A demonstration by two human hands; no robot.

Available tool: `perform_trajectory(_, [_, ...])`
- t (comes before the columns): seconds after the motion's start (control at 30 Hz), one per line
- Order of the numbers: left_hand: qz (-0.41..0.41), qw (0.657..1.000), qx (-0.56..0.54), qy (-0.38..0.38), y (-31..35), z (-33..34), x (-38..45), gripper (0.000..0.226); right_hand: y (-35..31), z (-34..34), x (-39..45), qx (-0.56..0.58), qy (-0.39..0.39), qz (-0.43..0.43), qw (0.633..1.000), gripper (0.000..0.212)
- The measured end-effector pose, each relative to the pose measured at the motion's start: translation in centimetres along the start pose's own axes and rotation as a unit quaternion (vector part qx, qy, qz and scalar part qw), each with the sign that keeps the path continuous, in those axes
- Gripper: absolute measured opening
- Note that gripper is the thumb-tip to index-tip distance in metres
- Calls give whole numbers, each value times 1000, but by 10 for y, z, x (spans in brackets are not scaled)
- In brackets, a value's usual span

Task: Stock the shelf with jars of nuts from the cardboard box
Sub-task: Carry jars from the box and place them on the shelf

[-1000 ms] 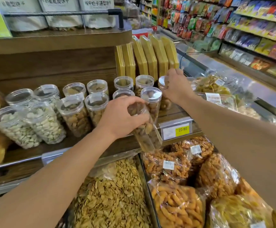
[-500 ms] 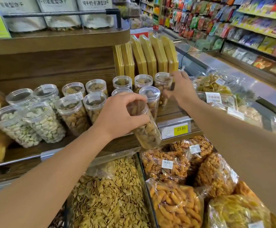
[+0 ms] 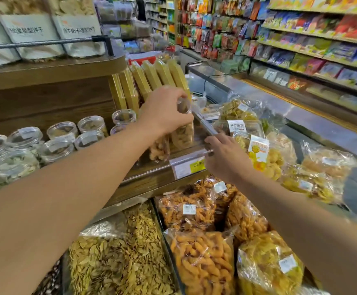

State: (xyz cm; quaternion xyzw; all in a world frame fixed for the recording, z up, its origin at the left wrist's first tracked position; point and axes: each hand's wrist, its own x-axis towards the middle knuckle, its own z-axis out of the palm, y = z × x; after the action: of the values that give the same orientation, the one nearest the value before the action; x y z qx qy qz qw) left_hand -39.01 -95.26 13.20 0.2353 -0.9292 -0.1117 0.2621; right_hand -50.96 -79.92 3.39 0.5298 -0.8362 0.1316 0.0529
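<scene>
Setting: shop aisle, wooden shelf (image 3: 152, 177) carrying clear lidded jars.
Left hand (image 3: 164, 111): fingers curled over the top of a jar of nuts (image 3: 183, 133) at the shelf's right end.
Right hand (image 3: 224, 158): fingers loose, empty, beside the price tag (image 3: 187, 167).

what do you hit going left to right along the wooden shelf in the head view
jars of pale seeds → lidded nut jars → left hand gripping a jar → price tag → right hand → bagged snacks
</scene>
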Motion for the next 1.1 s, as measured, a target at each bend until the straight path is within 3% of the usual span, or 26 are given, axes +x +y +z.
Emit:
perform_trajectory(0.23, [-23, 993, 103, -44, -8, 44, 9, 42, 5, 4, 1, -28, -3, 3, 1000, 49])
perform_trajectory(0.37, [-18, 985, 164, -53, -10, 52, 7, 48, 0, 6, 8, -18, -11, -10, 1000, 53])
perform_trajectory(0.47, [-34, 987, 139, -66, -15, 45, 2, 60, -3, 3, 15, 10, -11, -11, 1000, 54])
perform_trajectory(0.63, [-35, 992, 119, -21, -39, 16, -17, 49, -13, -12, 41, 82, 38, -2, 996, 46])
perform_trajectory(0.77, [-44, 984, 160, -62, -48, 8, -28, 42, -32, -19, 65, 116, 87, -11, 989, 46])
perform_trajectory(0.9, [-23, 982, 164, -89, -52, 8, -32, 40, -42, -7, 81, 93, 31, -60, 993, 51])
perform_trajectory(1.1, [-20, 986, 129, -105, -64, 1, -31, 43, -34, 4, 83, 114, 28, -86, 989, 56])
